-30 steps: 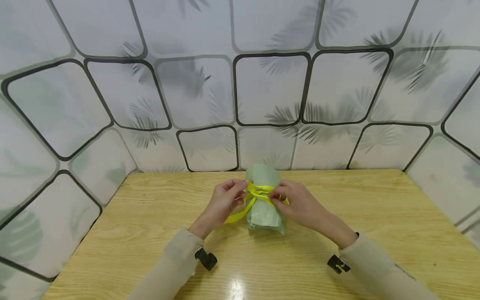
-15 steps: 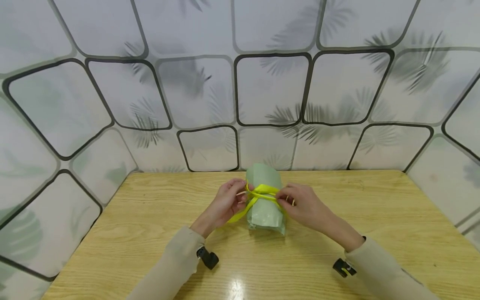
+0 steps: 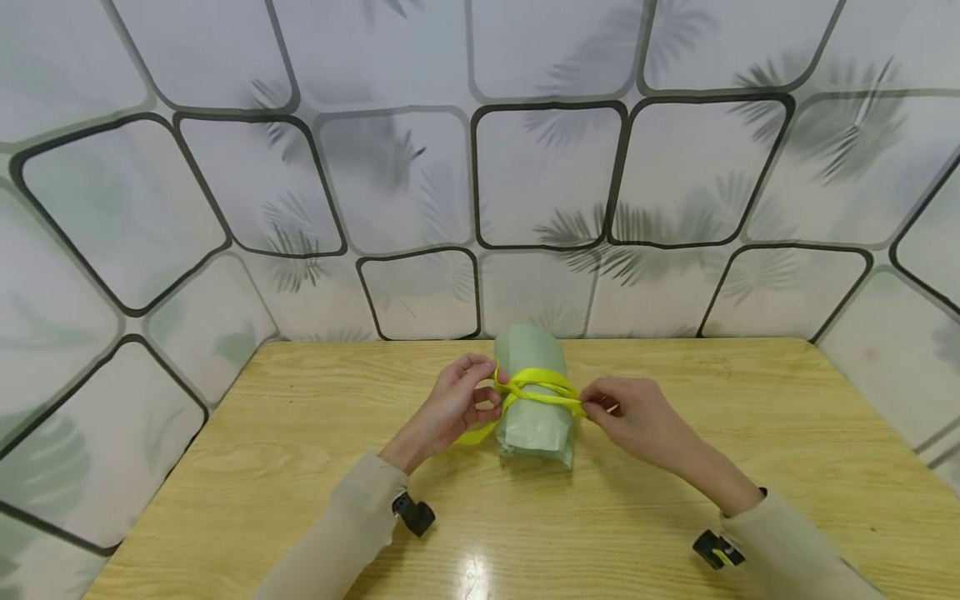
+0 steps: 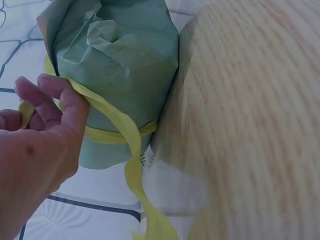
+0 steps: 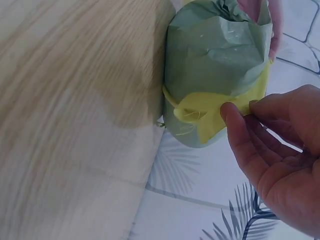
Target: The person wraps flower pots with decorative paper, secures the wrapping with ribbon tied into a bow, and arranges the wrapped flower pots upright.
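A package wrapped in pale green paper [image 3: 536, 429] lies on the table, its folded, creased end facing me. Yellow ribbon [image 3: 543, 400] runs around its middle and crosses over the top near the left side. My left hand [image 3: 459, 398] pinches the ribbon between thumb and index finger at the package's left edge. A loose tail of the ribbon [image 4: 132, 175] hangs down beside that hand in the left wrist view. On the right, my right hand [image 3: 633, 417] pinches another stretch of ribbon between thumb and forefinger, just off the package's side. In the right wrist view the ribbon [image 5: 210, 107] spreads flat there.
The wooden table [image 3: 300, 467] extends to both sides and in front of the package. Behind it rises a pale backdrop [image 3: 540, 183] with dark rounded outlines and leaf shapes, close to the package's far end. Black wrist straps [image 3: 414, 514] sit at both sleeves.
My right hand has moved right, drawing the ribbon out past the package's side, and the ribbon crossing on top has tightened and flattened. My left hand stays nearly in place, still pinching.
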### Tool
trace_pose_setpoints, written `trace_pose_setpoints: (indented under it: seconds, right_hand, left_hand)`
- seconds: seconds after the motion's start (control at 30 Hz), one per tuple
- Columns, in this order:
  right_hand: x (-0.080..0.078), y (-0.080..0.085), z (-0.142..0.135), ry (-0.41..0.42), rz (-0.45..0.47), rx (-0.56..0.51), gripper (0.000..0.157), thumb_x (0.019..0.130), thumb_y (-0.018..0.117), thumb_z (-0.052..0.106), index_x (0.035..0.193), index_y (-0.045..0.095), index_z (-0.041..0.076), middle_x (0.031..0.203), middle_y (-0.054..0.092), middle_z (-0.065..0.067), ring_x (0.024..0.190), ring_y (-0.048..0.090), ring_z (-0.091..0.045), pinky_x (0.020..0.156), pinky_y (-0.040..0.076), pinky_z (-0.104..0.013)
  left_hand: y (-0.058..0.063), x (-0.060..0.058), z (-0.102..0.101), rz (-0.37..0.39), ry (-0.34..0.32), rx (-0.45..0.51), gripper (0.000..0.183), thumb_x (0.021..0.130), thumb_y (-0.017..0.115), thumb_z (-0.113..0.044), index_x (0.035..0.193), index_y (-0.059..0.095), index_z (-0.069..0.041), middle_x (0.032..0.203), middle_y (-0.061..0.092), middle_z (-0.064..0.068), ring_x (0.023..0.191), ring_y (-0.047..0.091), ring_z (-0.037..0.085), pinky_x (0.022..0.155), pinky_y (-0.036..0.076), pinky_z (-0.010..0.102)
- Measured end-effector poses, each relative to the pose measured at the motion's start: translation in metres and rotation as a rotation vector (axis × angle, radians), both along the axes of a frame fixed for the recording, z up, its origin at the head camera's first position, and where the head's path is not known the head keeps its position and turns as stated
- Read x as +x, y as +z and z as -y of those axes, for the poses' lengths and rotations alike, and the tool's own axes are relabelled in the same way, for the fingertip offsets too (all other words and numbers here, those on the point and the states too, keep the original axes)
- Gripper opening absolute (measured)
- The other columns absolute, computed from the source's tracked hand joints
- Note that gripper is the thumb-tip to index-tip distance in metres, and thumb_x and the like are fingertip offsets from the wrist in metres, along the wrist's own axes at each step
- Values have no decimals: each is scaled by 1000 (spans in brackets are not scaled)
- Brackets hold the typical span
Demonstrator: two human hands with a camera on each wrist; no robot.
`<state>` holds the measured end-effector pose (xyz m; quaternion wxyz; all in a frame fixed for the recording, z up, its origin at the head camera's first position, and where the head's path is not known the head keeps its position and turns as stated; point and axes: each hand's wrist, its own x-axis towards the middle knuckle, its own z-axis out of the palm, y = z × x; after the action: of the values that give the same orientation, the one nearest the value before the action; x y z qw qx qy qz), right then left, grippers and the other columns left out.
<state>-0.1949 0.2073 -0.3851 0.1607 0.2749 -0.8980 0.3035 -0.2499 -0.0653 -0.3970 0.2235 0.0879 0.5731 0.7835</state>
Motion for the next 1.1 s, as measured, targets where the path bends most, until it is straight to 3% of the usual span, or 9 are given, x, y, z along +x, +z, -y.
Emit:
trace_pose_setpoints:
  seconds: [0.57,1.1]
  right_hand:
    - [9,-8,-42,-129,68,30,12,91,75,2,91,75,14,82,74,8,74,69,-5,62,58,-21]
    - [14,-15,-61,-192,88,51,11,90,74,2,90,75,12,81,74,6,69,69,-5,60,56,-21]
  left_hand:
    - [3,-1,1,-55,-9,-59,6,110,47,-21,110,48,-15,95,60,-3,68,55,8,66,57,25]
    - [0,-2,1,-69,-20,-69,5,111,46,-20,108,48,-16,94,59,-3,69,55,9,67,57,25]
